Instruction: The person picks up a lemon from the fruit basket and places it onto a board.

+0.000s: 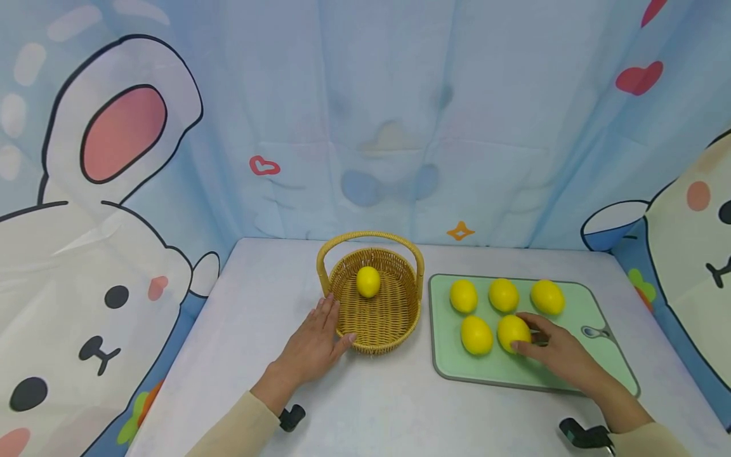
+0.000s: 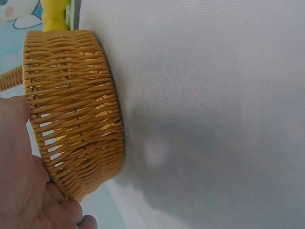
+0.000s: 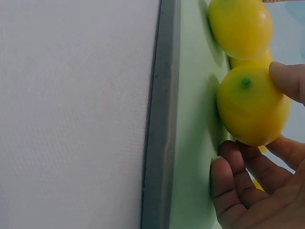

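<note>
A round wicker basket with an arched handle stands mid-table, one yellow lemon inside it. My left hand rests against its left side, fingers fairly straight along the wall and thumb at the front rim. The left wrist view shows that hand touching the woven wall. Over the green cutting board, my right hand pinches the front right lemon between thumb and fingers. In the right wrist view, this lemon has a green stem dot and sits close to the board.
Several other lemons lie on the board: one lemon beside the held one, and a back row with a lemon in its middle. White cloth covers the table. A printed blue curtain hangs behind.
</note>
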A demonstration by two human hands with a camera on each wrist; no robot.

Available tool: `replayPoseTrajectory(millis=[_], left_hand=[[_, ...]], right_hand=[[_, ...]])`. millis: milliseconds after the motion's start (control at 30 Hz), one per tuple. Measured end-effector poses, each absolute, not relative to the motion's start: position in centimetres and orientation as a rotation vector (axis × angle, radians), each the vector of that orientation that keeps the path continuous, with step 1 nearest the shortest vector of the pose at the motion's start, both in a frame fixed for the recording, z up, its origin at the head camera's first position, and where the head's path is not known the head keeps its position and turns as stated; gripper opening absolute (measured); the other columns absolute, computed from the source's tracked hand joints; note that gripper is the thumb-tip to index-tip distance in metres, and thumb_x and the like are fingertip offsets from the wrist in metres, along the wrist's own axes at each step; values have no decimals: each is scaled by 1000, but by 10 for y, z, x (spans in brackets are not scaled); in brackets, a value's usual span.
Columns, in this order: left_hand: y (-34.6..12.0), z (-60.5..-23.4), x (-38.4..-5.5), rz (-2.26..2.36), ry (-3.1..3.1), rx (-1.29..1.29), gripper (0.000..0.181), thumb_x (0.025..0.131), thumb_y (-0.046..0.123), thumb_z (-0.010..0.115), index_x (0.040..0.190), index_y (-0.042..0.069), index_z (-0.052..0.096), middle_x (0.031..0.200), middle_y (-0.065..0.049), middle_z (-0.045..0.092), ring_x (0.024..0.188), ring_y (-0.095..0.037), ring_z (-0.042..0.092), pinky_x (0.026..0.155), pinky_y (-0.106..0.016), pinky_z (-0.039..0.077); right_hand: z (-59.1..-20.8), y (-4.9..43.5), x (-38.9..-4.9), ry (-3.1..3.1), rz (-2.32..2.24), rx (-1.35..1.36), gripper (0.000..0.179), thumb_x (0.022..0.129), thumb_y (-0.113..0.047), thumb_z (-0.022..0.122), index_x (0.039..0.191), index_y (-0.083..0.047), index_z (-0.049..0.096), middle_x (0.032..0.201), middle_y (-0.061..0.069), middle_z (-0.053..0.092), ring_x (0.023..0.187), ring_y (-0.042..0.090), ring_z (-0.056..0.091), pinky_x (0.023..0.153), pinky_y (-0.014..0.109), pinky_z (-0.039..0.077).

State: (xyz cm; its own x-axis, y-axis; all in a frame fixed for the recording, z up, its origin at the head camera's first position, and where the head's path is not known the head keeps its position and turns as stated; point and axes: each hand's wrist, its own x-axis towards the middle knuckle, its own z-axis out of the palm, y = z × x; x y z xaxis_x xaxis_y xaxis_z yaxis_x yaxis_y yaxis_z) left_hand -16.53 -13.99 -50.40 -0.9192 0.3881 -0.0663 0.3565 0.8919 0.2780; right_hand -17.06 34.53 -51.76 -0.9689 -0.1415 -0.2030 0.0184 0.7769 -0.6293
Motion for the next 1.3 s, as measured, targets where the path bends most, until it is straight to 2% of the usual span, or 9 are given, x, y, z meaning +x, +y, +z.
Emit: replayPoseTrajectory(millis=[333, 667, 1000, 1300], left_hand=[[-140, -504, -165, 403, 2938, 579, 87, 111, 64, 30, 167, -2, 17, 177, -17, 6, 165, -31, 10, 133, -47, 19], [-140, -504, -166, 418, 2935, 576, 87, 111, 64, 30, 167, -1, 17, 177, -18, 7, 165, -32, 10, 133, -48, 19], [-140, -503, -165, 425, 2938, 577, 86, 111, 63, 31, 167, -2, 19, 177, -18, 8, 165, -32, 11, 133, -47, 19], [-140, -504, -165, 429, 2935, 576, 87, 111, 64, 30, 167, -2, 18, 177, -17, 7, 165, -31, 10, 134, -47, 18]], right_hand=[[-517, 344, -170, 2724, -988, -86, 91, 99, -51, 72, 159, 6, 33, 155, 33, 44, 123, 45, 58, 94, 56, 55], [-517, 346, -171, 2740, -963, -78, 92, 98, -45, 75, 159, 9, 32, 154, 36, 42, 122, 46, 56, 96, 60, 52], [-521, 343, -172, 2765, -965, -104, 88, 98, -48, 75, 158, 5, 36, 150, 33, 49, 120, 44, 58, 93, 57, 53], [-519, 345, -172, 2761, -954, -100, 90, 98, -47, 75, 158, 7, 35, 149, 35, 49, 119, 44, 59, 92, 56, 54]])
